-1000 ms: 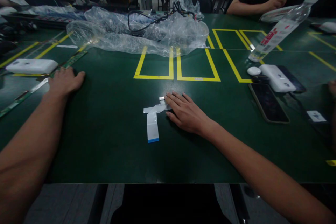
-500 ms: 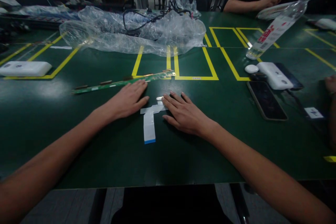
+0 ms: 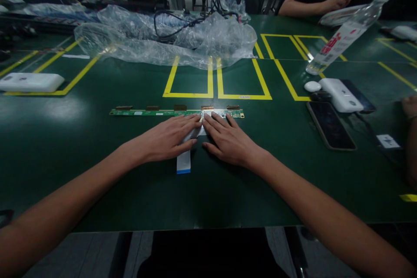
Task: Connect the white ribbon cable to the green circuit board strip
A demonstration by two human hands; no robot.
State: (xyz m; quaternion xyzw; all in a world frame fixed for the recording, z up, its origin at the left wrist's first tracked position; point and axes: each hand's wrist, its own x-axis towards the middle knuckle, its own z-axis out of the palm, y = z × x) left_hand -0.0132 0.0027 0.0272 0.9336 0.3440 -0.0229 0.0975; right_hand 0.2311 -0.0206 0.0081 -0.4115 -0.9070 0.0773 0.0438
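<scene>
A long, narrow green circuit board (image 3: 151,113) with several brown tabs along its far edge lies straight across the green table. My left hand (image 3: 166,137) rests flat, its fingers stretched along the near edge of the board and over part of a white ribbon cable. My right hand (image 3: 226,139) lies flat beside it, fingers spread, fingertips at the board's right part. From under my left hand the white ribbon cable (image 3: 183,161) comes toward me and ends in a blue strip. Between my hands, the join of cable and board is mostly covered by my fingers.
Clear plastic wrap (image 3: 195,45) with black cables lies farther back. A tilted plastic bottle (image 3: 342,39), a phone (image 3: 331,125) and a white device (image 3: 342,94) are on the right. Another white device (image 3: 31,82) is at left. Another person's arm (image 3: 306,7) reaches in behind.
The circuit board has turned from slanted to straight and shifted right and nearer, against the cable and my right fingertips. My left hand has moved right, over the cable. My right hand has hardly moved.
</scene>
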